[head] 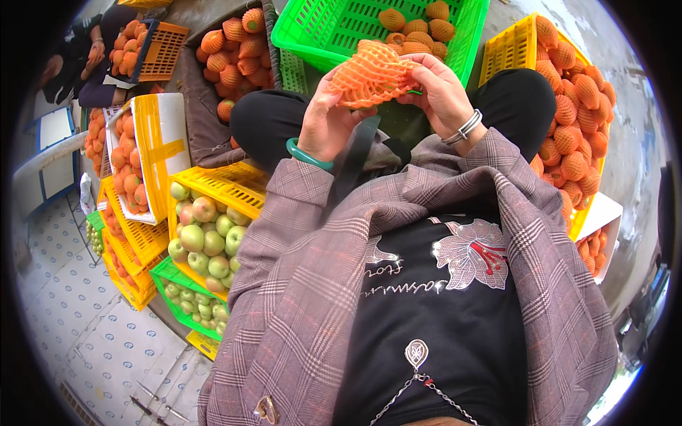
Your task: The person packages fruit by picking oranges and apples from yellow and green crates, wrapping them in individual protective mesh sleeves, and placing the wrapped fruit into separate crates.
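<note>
An orange foam net sleeve (pixel 373 77) is stretched between my two hands above the front edge of a bright green plastic crate (pixel 317 50). My left hand (pixel 326 117) grips the sleeve's left end, a green bangle on that wrist. The fingertips of my right hand (pixel 439 88) pinch its right edge. Whether a fruit sits inside the netting, I cannot tell. Several fruits in orange foam nets (pixel 418 40) lie in the green crate just behind the sleeve.
Green-and-reddish apples (pixel 205 237) fill a yellow crate (pixel 224 186) by my left elbow. Netted fruits heap up in a yellow crate (pixel 509 48) at right and a dark-lined box (pixel 213 128) at left. A white foam box (pixel 165 144) stands further left. Another person (pixel 80 58) sits at upper left.
</note>
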### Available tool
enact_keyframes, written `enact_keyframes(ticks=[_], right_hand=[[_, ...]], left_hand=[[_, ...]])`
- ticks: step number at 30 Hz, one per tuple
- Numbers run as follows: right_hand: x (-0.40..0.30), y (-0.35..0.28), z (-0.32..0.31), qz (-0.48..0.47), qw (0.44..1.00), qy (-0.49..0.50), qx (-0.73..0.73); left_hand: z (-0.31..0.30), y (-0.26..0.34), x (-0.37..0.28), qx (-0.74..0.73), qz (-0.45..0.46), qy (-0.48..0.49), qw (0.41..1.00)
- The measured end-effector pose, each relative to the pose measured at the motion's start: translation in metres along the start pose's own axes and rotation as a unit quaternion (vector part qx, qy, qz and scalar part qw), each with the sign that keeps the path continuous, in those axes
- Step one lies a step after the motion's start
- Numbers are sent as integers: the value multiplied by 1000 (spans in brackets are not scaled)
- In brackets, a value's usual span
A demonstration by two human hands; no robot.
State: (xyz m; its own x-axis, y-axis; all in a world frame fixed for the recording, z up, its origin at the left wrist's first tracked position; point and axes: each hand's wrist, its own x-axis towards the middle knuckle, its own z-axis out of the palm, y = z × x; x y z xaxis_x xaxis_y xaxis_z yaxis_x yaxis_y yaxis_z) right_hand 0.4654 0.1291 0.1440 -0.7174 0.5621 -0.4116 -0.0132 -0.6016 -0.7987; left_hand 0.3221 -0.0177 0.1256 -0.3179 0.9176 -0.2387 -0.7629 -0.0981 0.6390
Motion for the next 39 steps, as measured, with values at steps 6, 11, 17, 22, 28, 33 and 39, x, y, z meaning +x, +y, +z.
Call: enact_keyframes(ticks=[6,11,17,22,28,33,39], right_hand=[[10,7,-11,-162,966,1,-202],[-15,-16,14,-494,782,70,-373],[-18,-5,23,-378,770,-79,-508],[-6,6,6,-381,771,-106,-499],[-16,-5,10,-292,916,-129,-243],[-13,-11,25,-40,987,-155,11],[7,8,13,-96,987,-105,72]], left_hand=[[12,4,1,35,47,36,998],[0,-4,15,187,183,211,942],[22,-8,17,300,241,217,897],[37,-17,9,330,236,119,907],[32,-12,9,436,260,136,850],[42,-12,8,592,351,141,712],[38,-12,3,457,222,74,858]])
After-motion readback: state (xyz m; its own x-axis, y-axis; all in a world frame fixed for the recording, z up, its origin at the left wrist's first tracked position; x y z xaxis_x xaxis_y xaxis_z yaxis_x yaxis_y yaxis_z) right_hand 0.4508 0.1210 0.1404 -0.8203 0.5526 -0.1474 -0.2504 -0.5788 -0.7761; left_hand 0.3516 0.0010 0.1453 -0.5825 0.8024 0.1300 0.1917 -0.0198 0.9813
